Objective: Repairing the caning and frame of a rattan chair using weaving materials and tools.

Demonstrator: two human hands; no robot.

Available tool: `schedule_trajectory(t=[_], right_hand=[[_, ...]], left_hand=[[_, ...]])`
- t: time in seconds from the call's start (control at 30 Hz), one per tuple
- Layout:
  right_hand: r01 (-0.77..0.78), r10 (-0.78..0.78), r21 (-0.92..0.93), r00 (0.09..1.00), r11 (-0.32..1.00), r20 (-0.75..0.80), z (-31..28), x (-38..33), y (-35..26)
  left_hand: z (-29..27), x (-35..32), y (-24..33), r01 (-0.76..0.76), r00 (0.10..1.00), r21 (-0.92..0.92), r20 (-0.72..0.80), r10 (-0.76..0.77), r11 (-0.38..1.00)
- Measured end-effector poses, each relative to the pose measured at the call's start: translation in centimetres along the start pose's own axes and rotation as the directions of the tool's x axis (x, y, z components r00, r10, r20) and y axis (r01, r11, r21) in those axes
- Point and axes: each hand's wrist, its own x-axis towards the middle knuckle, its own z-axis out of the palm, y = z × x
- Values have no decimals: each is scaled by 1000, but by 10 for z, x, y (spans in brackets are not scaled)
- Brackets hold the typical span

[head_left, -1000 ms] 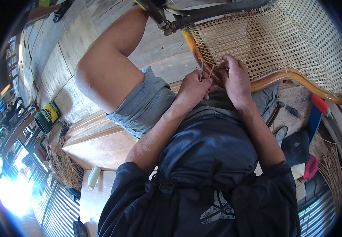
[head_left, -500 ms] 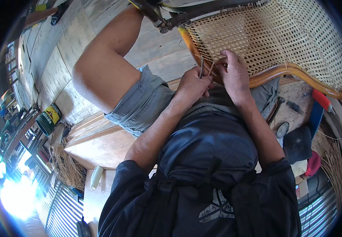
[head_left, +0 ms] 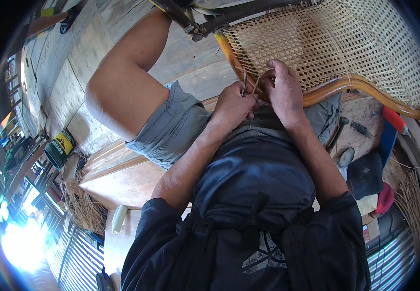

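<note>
A woven cane panel [head_left: 287, 46] stretches over a glossy curved rattan frame [head_left: 316, 98] in front of me. At its near left corner my left hand [head_left: 233, 107] is closed around a thin, dark metal tool [head_left: 245, 81] that points up beside the frame. A short brown cane strand [head_left: 256, 85] rises from the same fingers. My right hand [head_left: 285, 92] is bent over the frame's edge, thumb and fingers pinched near the strand's upper end. Its fingertips are partly hidden. Short loose cane ends [head_left: 239, 60] stick out along the left rail.
Dark chair legs [head_left: 195, 29] jut out at the top. To the right lie a dark hand tool [head_left: 338, 132], a red-handled object [head_left: 395, 120] and long cane strips [head_left: 408, 199]. On the left are a green and yellow bucket [head_left: 59, 148] and a cane bundle [head_left: 81, 206].
Both hands stay at the frame's corner, and the fingers shift only slightly. The whole view has drifted a little, with the chair appearing slightly farther left.
</note>
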Motion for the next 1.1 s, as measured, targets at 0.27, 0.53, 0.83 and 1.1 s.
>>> schedule_trajectory(t=[0.27,0.53,0.83,1.1], right_hand=[[-62,62,10,998,998,5,0,1,-1],[-36,36,-15,999,999,6,0,0,-2],[-68,68,64,998,996,-7,0,-1,-2],[279,-262,-185,959,942,109,-11,5,-5]], left_hand=[[-4,-3,3,8,1000,7,-20,-8,1000],[-3,0,-2,-21,1000,37,24,20,999],[-3,-5,5,1,999,7,-39,0,1000],[-19,-18,12,-86,987,-286,-158,41,954]])
